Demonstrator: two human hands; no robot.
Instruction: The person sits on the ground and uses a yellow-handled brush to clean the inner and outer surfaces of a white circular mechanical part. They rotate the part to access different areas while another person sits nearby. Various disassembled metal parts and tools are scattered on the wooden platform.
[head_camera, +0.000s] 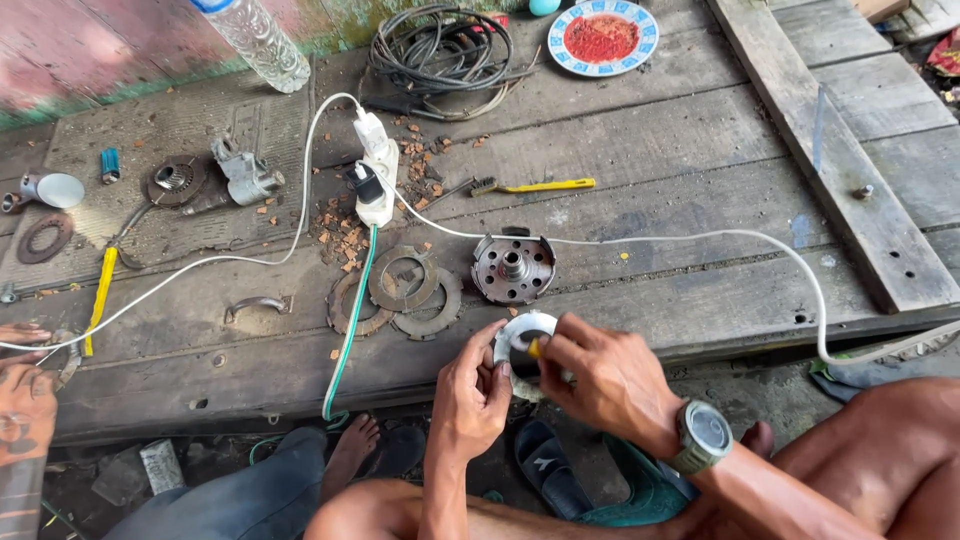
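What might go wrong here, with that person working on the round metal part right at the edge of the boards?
The round metal part, pinched by the left hand while the right hand works a small yellow-tipped tool, could slip and fall off the board edge. The white cable lying nearby may snag a wrist.

The single head-worn camera looks steeply down and forward, close above the wooden platform (640, 150) at seated height.

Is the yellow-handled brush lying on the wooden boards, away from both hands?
Yes, the yellow-handled brush lies on the wooden boards, far above the left hand and right hand.
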